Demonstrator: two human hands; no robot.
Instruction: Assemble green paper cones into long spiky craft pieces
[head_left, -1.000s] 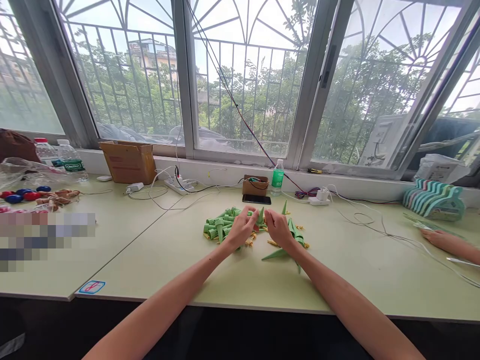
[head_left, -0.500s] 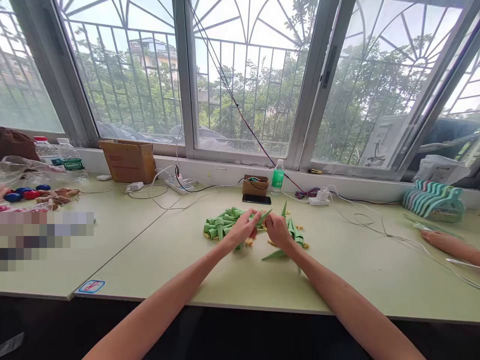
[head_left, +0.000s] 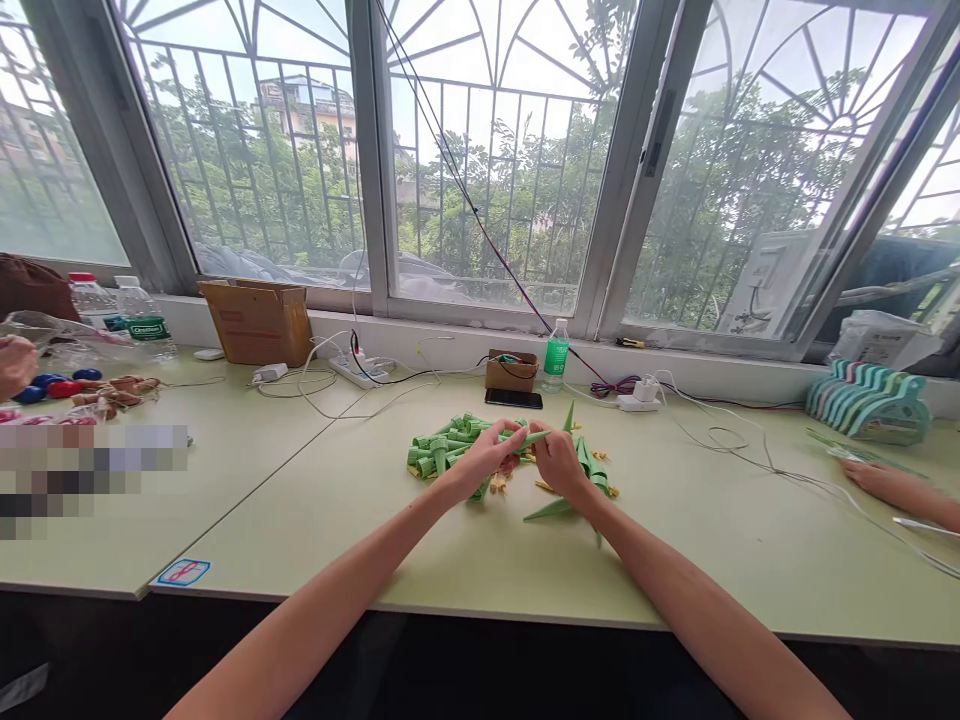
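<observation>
My left hand [head_left: 484,462] and my right hand [head_left: 556,460] meet over the pale green table [head_left: 465,560], both pinched on one green paper cone [head_left: 531,438] that lies about level between them. Just behind my left hand sits a pile of green rolled paper pieces [head_left: 441,450]. Finished green cones [head_left: 583,470] lie beside and under my right hand, one long cone [head_left: 549,510] pointing toward me. Small yellow bits [head_left: 498,485] are scattered below my hands.
A black phone [head_left: 513,398], a small cardboard box [head_left: 511,371] and a green-labelled bottle [head_left: 555,355] stand behind the pile. Cables and a power strip [head_left: 357,371] run along the sill. Another person's hand [head_left: 885,482] rests at far right, another at far left [head_left: 15,364].
The green cone between my hands has tipped from upright to about level, and my right hand has closed onto its tip. A person's hand has come in at far left.
</observation>
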